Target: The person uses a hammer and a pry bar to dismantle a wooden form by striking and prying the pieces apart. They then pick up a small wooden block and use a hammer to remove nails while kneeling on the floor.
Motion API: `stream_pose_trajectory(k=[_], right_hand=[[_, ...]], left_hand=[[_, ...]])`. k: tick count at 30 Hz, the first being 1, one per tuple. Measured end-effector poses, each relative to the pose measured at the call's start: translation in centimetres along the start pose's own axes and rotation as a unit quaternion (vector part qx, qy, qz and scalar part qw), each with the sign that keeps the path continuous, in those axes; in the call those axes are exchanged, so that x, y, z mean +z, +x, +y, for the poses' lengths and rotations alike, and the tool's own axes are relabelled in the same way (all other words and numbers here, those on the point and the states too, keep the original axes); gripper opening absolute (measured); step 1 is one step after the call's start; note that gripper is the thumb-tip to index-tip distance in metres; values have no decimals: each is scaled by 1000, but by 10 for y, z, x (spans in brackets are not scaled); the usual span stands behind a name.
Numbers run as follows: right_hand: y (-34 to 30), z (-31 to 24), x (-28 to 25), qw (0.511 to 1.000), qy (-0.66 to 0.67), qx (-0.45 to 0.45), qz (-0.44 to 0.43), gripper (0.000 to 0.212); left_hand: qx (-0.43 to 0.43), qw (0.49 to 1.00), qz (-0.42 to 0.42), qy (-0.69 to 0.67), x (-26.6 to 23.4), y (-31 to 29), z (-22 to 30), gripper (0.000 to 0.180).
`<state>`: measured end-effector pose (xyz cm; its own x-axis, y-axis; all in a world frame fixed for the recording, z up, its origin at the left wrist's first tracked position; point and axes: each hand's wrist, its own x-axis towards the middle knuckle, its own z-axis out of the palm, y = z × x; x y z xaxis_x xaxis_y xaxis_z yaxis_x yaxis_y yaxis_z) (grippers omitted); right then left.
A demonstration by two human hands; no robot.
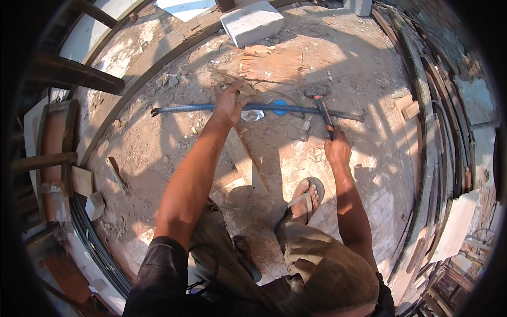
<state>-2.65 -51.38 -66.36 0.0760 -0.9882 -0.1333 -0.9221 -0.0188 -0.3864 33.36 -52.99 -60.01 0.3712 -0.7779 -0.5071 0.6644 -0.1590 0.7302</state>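
Observation:
My right hand (338, 147) is closed around the lower end of a hammer (321, 108) with a black and orange handle; its dark head points away from me, just above the ground. Further left, my left hand (229, 103) reaches over a long blue pry bar (185, 108), fingers bent against a rough piece of wood (226, 78). Part of that grip is hidden by the hand itself. The pry bar lies crosswise on the dirt. Beside it are a blue disc (280, 107) and a shiny clear scrap (252, 115). A narrow plank (247, 164) lies between my arms.
A pale concrete block (252, 24) sits at the far side. A long timber beam (140, 74) runs along the left, and stacked boards and poles (422, 105) line the right. Dark hoses or rods (97, 245) lie lower left. My sandalled foot (303, 201) stands near the plank.

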Motion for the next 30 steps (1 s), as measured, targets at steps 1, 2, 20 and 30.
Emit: stream_pose_trajectory(k=[1,2,20,30], right_hand=[[-3,0,0,999,12,-40,32,49],[-5,0,-1,995,24,-78,65,45],[-42,-158,23,739,609,128,-258,25],[-32,-175,0,785,590,87,-166,24]], left_hand=[[1,1000,2,1,-3,2,-2,94],[-2,1000,17,19,-5,3,-4,97],[100,966,237,17,-40,33,-2,107],[86,969,229,16,-70,33,-1,111]])
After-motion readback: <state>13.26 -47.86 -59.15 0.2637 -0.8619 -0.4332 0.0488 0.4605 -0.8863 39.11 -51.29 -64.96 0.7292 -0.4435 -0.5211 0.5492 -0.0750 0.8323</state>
